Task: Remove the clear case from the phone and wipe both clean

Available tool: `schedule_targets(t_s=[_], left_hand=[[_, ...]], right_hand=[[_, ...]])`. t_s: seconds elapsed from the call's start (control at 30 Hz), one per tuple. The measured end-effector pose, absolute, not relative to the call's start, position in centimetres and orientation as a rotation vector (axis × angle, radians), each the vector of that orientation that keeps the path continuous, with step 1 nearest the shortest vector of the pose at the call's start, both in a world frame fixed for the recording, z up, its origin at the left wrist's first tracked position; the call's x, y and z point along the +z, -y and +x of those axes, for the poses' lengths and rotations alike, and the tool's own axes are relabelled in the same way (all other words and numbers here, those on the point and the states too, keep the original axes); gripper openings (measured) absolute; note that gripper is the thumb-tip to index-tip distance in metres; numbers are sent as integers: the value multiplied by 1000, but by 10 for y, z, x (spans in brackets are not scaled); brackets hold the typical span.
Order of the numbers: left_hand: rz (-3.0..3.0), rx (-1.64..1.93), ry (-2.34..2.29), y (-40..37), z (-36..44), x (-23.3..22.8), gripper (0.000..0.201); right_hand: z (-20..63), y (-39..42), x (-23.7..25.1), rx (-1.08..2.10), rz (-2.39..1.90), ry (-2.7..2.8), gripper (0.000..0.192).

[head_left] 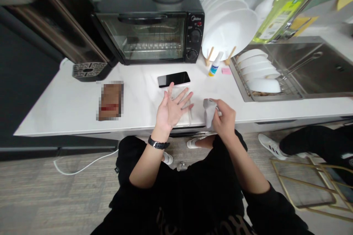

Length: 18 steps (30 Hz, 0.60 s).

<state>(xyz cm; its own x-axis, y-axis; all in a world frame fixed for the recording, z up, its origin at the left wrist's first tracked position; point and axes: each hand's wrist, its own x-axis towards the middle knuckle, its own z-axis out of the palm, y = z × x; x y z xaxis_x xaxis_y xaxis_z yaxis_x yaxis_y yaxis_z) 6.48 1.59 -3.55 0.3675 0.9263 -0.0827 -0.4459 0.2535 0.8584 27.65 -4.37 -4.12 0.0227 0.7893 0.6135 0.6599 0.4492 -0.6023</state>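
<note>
My left hand [173, 111] is palm up with fingers spread, gripping nothing. Beneath and beside it is a thin clear case [186, 118], partly covered by the hand; whether they touch I cannot tell. A grey cloth [209, 112] hangs from my right hand [224, 117], bunched in its closed fingers near the counter's front edge. Just beyond my left fingertips lies a phone [174, 79] with a dark screen. Farther back to the right stand a small spray bottle [214, 67] with a blue label and a pink piece [226, 71], perhaps a sponge.
Behind the phone is a black toaster oven [149, 36]. White plates [227, 31] lean in a rack, with bowls [259, 71] by the sink [317, 69]. A pixelated brown item [110, 101] lies left on the white counter [140, 110]. Another person's leg [300, 139] shows at right.
</note>
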Motion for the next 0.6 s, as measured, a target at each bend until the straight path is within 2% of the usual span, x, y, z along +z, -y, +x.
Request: schedule_targets(t_s=[0.17, 0.3, 0.47, 0.6], left_hand=[[774, 987, -603, -23, 65, -36, 65], [779, 949, -631, -27, 67, -38, 66], [790, 947, -693, -27, 73, -41, 62], [823, 1045, -733, -29, 75, -42, 55]], right_hand=[[289, -3, -16, 225, -1216, 1787, 32], [268, -35, -9, 176, -1173, 1906, 43], [224, -45, -16, 174, -1190, 1911, 30], [202, -34, -30, 212, -1100, 1877, 32]])
